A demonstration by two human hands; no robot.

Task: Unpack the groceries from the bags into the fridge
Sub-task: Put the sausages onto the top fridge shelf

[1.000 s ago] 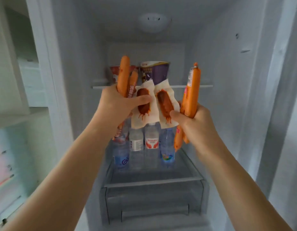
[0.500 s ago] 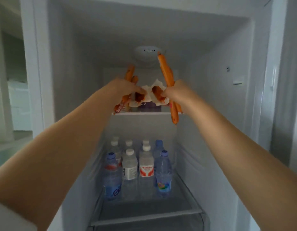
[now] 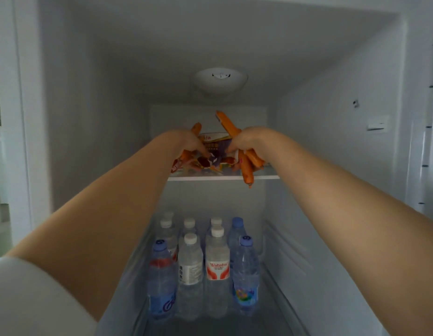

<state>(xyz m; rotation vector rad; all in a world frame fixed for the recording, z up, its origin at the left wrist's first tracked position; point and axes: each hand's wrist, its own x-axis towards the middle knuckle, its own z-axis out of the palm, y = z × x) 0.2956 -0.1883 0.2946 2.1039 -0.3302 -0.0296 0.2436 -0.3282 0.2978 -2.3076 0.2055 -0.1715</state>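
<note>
Both my arms reach deep into the open fridge, over its upper shelf. My left hand grips orange wrapped sausages and pinches a white snack packet low over the shelf. My right hand grips several more orange sausages; one sticks up behind it and others hang over the shelf's front edge. A second white packet is pinched at its fingers. A purple-and-white tub stands on the shelf between and behind my hands.
Several water bottles stand on the lower shelf below my arms. A round white lamp housing sits on the fridge ceiling. The fridge's side walls close in left and right, with a small white fitting on the right wall.
Both hands have pushed farther into the fridge and lowered the sausages and packets down onto the upper shelf. The view has tilted up and moved closer.
</note>
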